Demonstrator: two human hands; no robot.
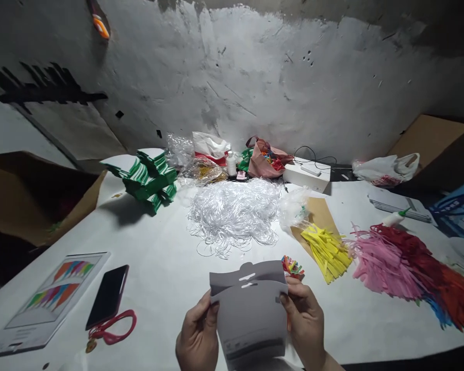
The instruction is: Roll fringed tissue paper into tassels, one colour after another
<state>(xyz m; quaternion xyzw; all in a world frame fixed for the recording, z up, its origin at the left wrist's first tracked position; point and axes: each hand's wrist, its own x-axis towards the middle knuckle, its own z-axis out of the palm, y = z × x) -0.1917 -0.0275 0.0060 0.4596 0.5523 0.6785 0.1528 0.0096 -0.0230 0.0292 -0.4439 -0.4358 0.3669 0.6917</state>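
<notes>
Between my two hands is a grey-looking folded header card [251, 314] with hang slots at its top and small print near its lower edge. My left hand [199, 332] pinches its left side between thumb and fingers. On the opposite edge, my right hand [305, 319] grips it the same way, thumb in front. A small bundle of multicoloured strips [293, 266] shows just beyond my right fingertips; whether it is touched I cannot tell. Past the card lies a large heap of white string [235, 211].
Left are a phone [107, 298] with a red strap, a printed pack [48, 304] and stacked green-edged cards [145, 178]. Yellow [327, 252], pink [384, 265] and red strips [444, 283] lie right. A white box [307, 175] and bags line the wall. An open carton [77, 216] stands far left.
</notes>
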